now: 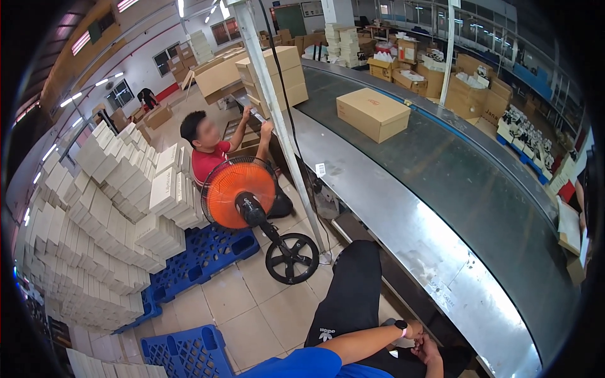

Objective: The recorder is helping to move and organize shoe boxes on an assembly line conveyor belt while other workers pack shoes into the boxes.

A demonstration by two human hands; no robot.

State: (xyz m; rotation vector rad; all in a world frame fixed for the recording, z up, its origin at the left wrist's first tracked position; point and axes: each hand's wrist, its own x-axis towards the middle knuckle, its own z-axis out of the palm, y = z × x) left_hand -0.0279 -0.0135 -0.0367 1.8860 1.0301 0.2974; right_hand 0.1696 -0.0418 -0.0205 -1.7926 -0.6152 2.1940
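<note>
My left hand (413, 331), with a dark watch (401, 325) on its wrist, rests close to the metal edge of the conveyor, above my lap. Against it lies my right hand (430, 350); the fingers of both are curled in and touch each other. What they hold, if anything, is too small to make out. A small white patch (394, 354) shows on my dark trousers (350, 286) beside the hands. Out of reach, a closed brown cardboard box (373, 114) sits on the dark conveyor belt (441, 170).
A floor fan (238, 192) with an orange centre stands ahead left. Behind it a person in red (208, 157) handles something small near stacked cartons (283, 75). White shoeboxes (94, 227) pile up on blue pallets (201, 252). A white post (277, 120) rises beside the conveyor.
</note>
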